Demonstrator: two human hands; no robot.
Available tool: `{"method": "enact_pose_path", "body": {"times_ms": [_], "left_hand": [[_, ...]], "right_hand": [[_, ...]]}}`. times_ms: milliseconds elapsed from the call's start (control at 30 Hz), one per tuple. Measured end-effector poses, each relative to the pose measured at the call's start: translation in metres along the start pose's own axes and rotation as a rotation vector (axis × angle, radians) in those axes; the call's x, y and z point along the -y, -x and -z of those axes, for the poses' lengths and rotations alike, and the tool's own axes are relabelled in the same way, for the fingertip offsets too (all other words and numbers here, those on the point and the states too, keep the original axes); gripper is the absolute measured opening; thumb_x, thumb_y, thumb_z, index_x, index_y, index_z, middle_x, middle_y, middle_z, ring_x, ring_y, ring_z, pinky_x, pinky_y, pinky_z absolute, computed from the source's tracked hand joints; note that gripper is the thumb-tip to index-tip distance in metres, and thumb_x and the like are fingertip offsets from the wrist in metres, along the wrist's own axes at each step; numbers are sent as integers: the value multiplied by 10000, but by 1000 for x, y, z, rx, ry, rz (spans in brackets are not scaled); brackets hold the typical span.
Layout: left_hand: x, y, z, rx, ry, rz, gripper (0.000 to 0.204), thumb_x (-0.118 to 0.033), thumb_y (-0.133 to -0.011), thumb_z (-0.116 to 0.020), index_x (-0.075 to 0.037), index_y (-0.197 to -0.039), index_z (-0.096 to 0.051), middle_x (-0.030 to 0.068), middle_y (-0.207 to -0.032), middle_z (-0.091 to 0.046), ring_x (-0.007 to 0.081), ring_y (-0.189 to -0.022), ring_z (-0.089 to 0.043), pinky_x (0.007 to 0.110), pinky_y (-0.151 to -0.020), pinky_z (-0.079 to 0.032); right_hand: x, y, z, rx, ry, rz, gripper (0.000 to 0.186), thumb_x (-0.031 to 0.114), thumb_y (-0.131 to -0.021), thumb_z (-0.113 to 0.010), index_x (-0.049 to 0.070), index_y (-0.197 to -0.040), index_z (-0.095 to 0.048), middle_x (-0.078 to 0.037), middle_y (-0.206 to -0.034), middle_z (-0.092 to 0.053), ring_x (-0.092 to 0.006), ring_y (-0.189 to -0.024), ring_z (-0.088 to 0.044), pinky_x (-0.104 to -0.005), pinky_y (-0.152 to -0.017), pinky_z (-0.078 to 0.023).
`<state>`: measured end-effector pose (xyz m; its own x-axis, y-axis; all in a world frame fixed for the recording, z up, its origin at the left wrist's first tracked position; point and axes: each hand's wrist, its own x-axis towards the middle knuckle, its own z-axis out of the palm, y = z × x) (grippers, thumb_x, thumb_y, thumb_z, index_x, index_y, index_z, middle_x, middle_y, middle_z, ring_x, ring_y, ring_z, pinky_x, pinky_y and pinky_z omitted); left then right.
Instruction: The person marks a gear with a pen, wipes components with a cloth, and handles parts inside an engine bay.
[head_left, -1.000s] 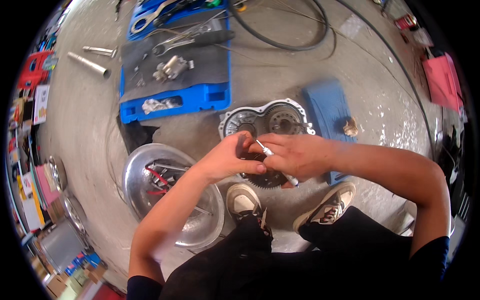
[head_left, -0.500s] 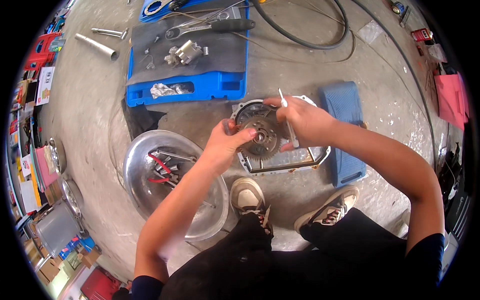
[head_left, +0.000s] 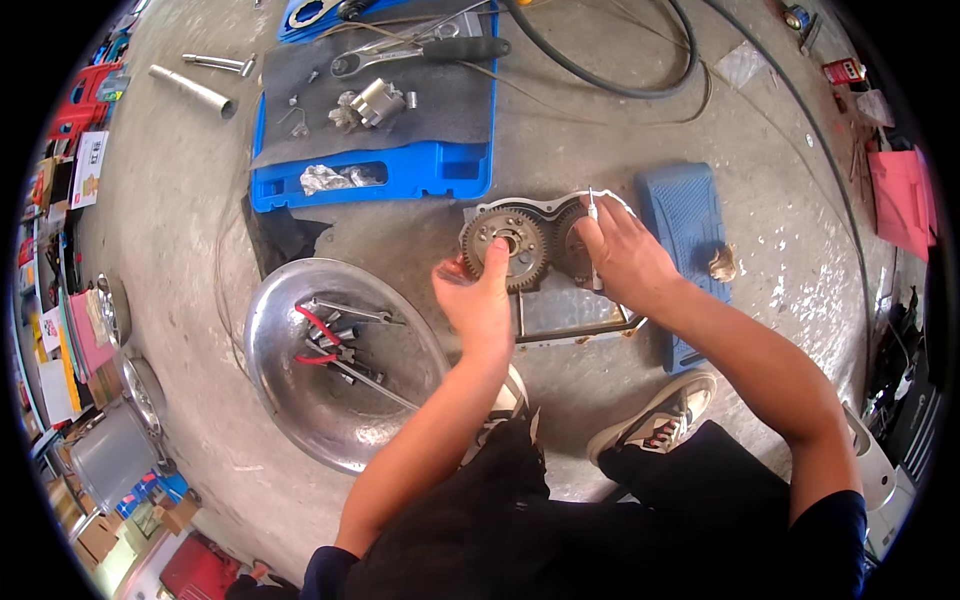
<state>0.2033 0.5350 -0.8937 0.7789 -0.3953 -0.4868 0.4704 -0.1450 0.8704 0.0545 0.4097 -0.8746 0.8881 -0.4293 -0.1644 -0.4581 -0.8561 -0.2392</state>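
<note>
My left hand [head_left: 477,300] grips the toothed gear [head_left: 523,262], its thumb pressed near the hub and its fingers curled round the left rim. The gear sits over the left part of an open metal housing [head_left: 575,312] on the floor. To its right is a second gear [head_left: 568,246], partly covered by my right hand [head_left: 632,252]. That hand's fingers reach over the second gear and the housing's upper right rim. A slim, pale rod-like tool [head_left: 595,225] is held along the right hand's fingers; its exact kind is unclear.
Left of the housing stands a steel bowl [head_left: 275,400] holding red-handled pliers [head_left: 318,328], a wrench and sockets. A blue case [head_left: 430,178] with a ratchet [head_left: 400,60] and metal parts lies beyond it. On the right is a blue textured block [head_left: 683,210]; a black hose [head_left: 690,60] curves behind.
The gear has moved left and now lies flat over the housing's left part, uncovering the second gear. My right hand has shifted right, keeping the slim tool.
</note>
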Motion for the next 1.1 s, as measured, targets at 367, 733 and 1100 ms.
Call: {"method": "enact_pose_path", "body": {"times_ms": [367,733,1100], "left_hand": [[24,7,-4,-18,-259,-199,578,-304,-777,-807,15,-1047,-408,160,-1064,-537,234,-979,-527,347,-899,-418],[-38,-19,-1,178,-983,-150,589,-471,-717,-797,23,-879,-522,179,-803,-619,320,-758,-618,407,-711,-480],[9,-28,24,120,-662,-181,446,-268,-731,-833,-26,-763,-460,49,-693,-492,163,-652,-453,317,-621,-417]], "right_hand": [[20,-10,22,55,-250,-474,718,224,-611,-864,-26,-1114,-416,-193,-1076,-552,-383,-1109,-473,-431,-940,-451],[51,-17,3,-68,-262,-740,703,281,-606,-874,-16,-1063,-429,-194,-1052,-564,-385,-1077,-495,-437,-869,-503],[60,-17,2,-169,-337,-918,704,266,-608,-880,-21,-1084,-448,-192,-1078,-547,-379,-1054,-508,-435,-871,-484]]}}
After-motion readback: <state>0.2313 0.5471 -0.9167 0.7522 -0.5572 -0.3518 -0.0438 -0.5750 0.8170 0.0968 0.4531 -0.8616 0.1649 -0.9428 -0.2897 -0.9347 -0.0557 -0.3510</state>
